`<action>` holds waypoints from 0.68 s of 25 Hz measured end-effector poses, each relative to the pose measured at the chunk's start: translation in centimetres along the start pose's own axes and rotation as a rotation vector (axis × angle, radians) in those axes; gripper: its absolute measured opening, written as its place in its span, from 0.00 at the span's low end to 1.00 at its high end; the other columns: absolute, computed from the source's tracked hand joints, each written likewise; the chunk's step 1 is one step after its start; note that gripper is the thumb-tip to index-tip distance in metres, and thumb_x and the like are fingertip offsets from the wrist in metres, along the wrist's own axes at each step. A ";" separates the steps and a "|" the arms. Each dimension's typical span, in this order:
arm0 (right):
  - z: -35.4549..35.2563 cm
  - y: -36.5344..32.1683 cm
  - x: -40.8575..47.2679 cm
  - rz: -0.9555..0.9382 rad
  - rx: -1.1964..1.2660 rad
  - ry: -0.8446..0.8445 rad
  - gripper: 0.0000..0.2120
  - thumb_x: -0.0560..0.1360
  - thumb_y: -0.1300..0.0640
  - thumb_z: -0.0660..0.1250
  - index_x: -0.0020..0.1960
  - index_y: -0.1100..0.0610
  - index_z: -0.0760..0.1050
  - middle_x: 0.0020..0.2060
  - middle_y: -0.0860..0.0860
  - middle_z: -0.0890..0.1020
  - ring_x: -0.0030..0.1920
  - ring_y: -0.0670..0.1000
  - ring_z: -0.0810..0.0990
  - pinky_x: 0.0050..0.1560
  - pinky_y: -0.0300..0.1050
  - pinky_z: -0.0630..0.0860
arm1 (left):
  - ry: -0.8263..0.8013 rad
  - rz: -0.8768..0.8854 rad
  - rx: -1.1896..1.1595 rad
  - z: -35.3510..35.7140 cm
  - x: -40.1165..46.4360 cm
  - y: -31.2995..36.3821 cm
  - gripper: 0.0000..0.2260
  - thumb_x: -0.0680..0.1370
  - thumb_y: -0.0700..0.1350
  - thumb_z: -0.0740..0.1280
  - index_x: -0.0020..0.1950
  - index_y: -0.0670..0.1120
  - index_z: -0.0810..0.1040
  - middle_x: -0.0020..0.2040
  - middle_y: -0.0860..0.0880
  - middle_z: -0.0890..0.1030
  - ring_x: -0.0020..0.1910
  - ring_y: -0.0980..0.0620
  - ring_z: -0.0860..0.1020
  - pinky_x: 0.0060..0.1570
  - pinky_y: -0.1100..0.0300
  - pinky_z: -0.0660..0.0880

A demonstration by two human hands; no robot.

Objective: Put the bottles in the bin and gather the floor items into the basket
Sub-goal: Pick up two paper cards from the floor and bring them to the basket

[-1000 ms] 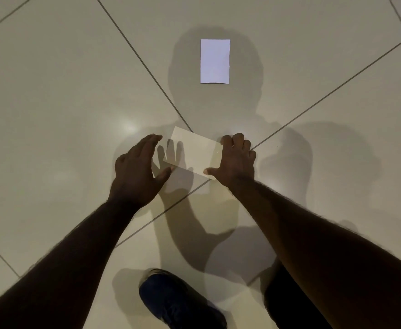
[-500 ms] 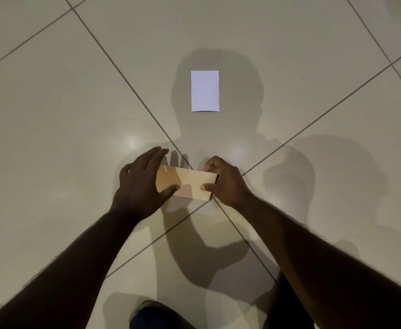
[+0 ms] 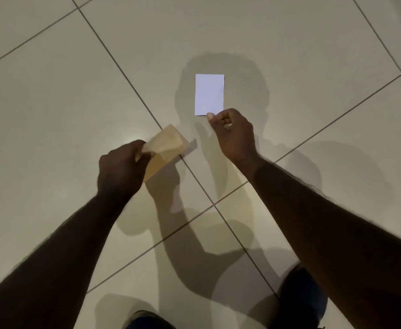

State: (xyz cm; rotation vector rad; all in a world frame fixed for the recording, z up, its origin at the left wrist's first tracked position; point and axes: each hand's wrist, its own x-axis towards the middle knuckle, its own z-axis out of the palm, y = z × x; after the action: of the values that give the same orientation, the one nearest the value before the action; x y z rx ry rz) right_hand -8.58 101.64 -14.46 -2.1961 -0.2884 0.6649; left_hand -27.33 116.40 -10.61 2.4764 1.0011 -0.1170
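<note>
A tan paper card [image 3: 165,151] is lifted off the floor and blurred; my left hand [image 3: 122,169] grips its near end. Flat on the tiled floor farther ahead lies a white rectangular card [image 3: 209,94]. My right hand [image 3: 232,134] hovers just short of the white card's near edge, fingers curled, thumb tip at the card's bottom edge, holding nothing that I can see. No bottles, bin or basket are in view.
Pale floor tiles [image 3: 52,115] with dark grout lines spread all round. My knee in dark blue cloth [image 3: 301,295] shows at the bottom right and a shoe [image 3: 147,320] at the bottom middle. Shadows of my arms and head fall across the floor.
The tan card has left the floor and passed fully into my left hand. My right hand let go of it and moved forward to the white card.
</note>
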 end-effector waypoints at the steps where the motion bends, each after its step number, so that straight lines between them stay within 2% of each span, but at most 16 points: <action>1: 0.2 0.2 0.6 0.019 -0.070 0.062 0.17 0.75 0.42 0.67 0.50 0.57 0.77 0.45 0.49 0.82 0.45 0.48 0.80 0.48 0.43 0.77 | 0.035 -0.086 -0.059 -0.1 0.1 -0.5 0.09 0.79 0.50 0.66 0.48 0.45 0.78 0.41 0.43 0.81 0.41 0.39 0.78 0.42 0.51 0.74; 5: 1.6 0.3 3.4 0.158 -0.268 0.104 0.25 0.75 0.45 0.69 0.63 0.60 0.70 0.61 0.56 0.75 0.62 0.57 0.75 0.58 0.49 0.73 | 0.155 -0.322 -0.368 0.3 0.3 -0.7 0.10 0.78 0.51 0.66 0.43 0.45 0.75 0.35 0.53 0.76 0.35 0.51 0.74 0.32 0.60 0.69; 8: 3.0 -0.6 5.2 0.251 -0.395 0.137 0.34 0.72 0.38 0.69 0.66 0.60 0.66 0.65 0.57 0.70 0.65 0.59 0.71 0.59 0.55 0.73 | 0.227 -0.346 -0.419 0.2 0.6 -0.6 0.09 0.78 0.51 0.66 0.43 0.47 0.75 0.35 0.58 0.75 0.33 0.61 0.73 0.29 0.67 0.66; 11: 3.9 -1.3 5.8 0.296 -0.425 0.191 0.38 0.68 0.35 0.71 0.66 0.61 0.66 0.65 0.58 0.68 0.65 0.59 0.70 0.58 0.56 0.74 | 0.266 -0.331 -0.423 0.5 0.3 -0.7 0.08 0.78 0.50 0.66 0.45 0.47 0.76 0.36 0.56 0.76 0.34 0.61 0.73 0.30 0.64 0.68; 17: 4.5 -1.9 6.1 0.314 -0.451 0.159 0.34 0.71 0.40 0.72 0.66 0.61 0.68 0.66 0.58 0.68 0.66 0.58 0.70 0.62 0.55 0.72 | 0.275 -0.341 -0.458 0.3 -0.6 -0.3 0.07 0.79 0.49 0.66 0.44 0.48 0.76 0.34 0.57 0.76 0.32 0.61 0.74 0.28 0.69 0.67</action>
State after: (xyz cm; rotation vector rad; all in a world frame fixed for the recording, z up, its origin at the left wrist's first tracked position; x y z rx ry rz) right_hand -5.97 108.28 -17.64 -2.7462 -0.0056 0.6315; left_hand -27.99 116.04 -10.89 1.9235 1.3824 0.3207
